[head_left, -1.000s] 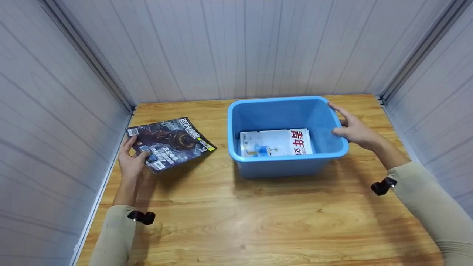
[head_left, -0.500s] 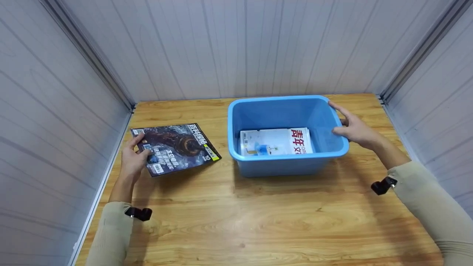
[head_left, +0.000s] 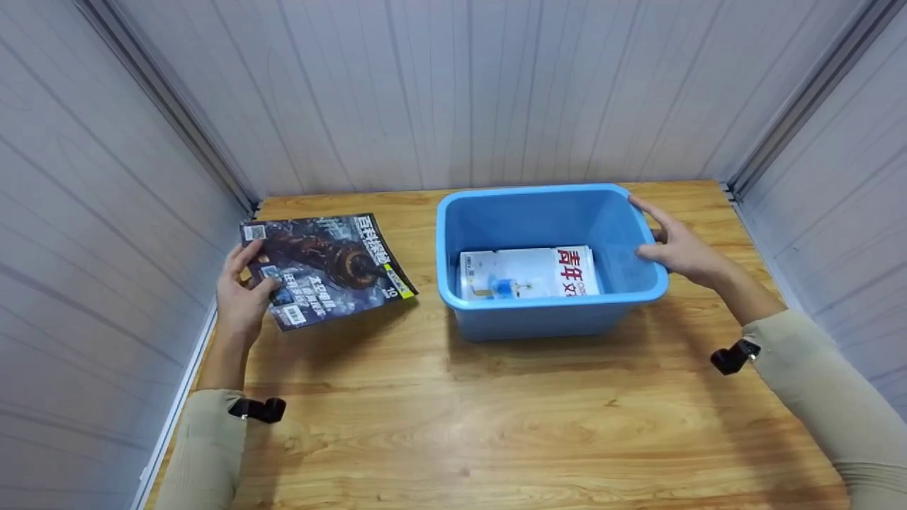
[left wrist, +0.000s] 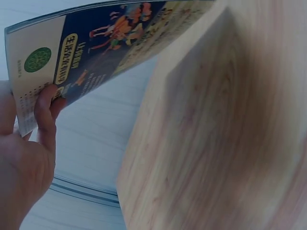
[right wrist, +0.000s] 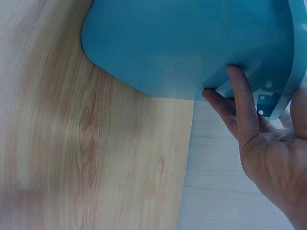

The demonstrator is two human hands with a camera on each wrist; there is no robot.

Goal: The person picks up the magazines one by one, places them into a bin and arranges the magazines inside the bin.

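Note:
My left hand (head_left: 239, 297) pinches the near left corner of a dark-covered magazine (head_left: 322, 265) and holds it lifted off the wooden table (head_left: 453, 425), left of the bin. The left wrist view shows the magazine (left wrist: 96, 43) from beneath, with my fingers (left wrist: 45, 115) curled under its corner. A blue plastic bin (head_left: 496, 319) stands at the back middle, with a white magazine with red characters (head_left: 528, 273) lying flat inside. My right hand (head_left: 677, 248) grips the bin's right rim, thumb over the edge and fingers (right wrist: 242, 103) under the lip of the bin (right wrist: 192, 43).
Grey panelled walls close in the table on the left, back and right. The bin stands close to the back wall. Small black wrist cameras (head_left: 258, 409) sit on both beige sleeves.
My left hand has raised the dark magazine and carried it a little back and left after dipping toward the table. The right hand and the bin have stayed still.

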